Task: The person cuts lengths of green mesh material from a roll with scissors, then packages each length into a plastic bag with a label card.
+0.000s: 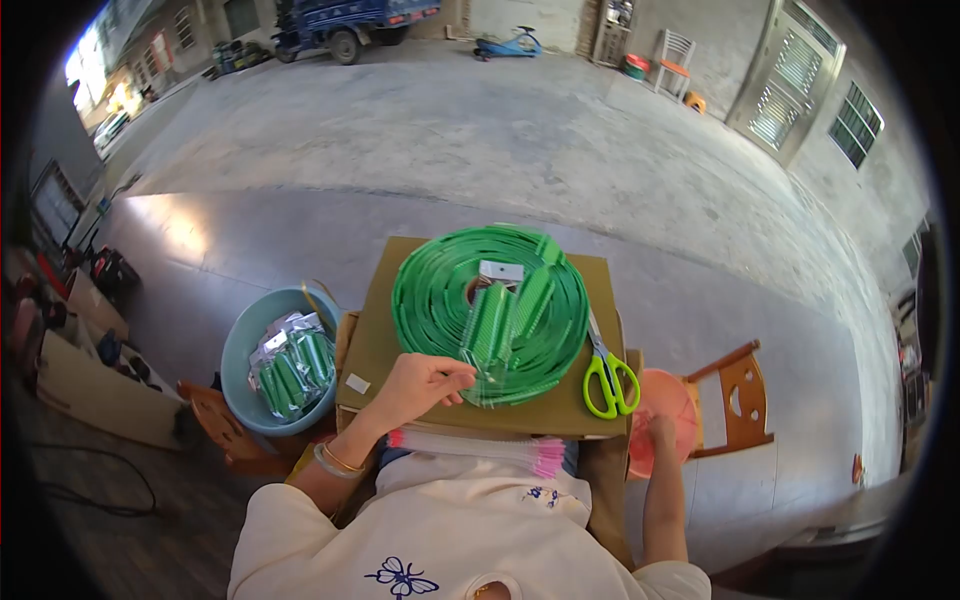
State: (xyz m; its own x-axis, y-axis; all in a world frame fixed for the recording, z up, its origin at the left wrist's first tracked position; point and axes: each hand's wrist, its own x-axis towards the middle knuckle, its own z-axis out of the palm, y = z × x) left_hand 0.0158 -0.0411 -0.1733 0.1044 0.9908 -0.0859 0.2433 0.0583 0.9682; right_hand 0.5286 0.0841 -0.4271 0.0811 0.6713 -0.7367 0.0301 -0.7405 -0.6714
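My left hand [425,388] is closed in a pinch at the lower end of a clear plastic bag [490,325] with a white header and green rolled pieces inside. This bag lies on top of a large coil of green plastic strip [430,345], which rests on a cardboard box [375,330]. To the right, my right hand [661,430] reaches down into a pink basin [683,400]; its fingers are hidden there. Scissors with lime-green handles [608,385] lie on the box beside the coil, blades pointing away from me.
A light blue tub [236,350] at the left holds several filled green packs [295,370]. Wooden chairs with cut-out faces stand on both sides, one on the right [745,400]. Thin white and pink strips [490,452] lie across my lap. A blue cargo vehicle [350,22] is far back.
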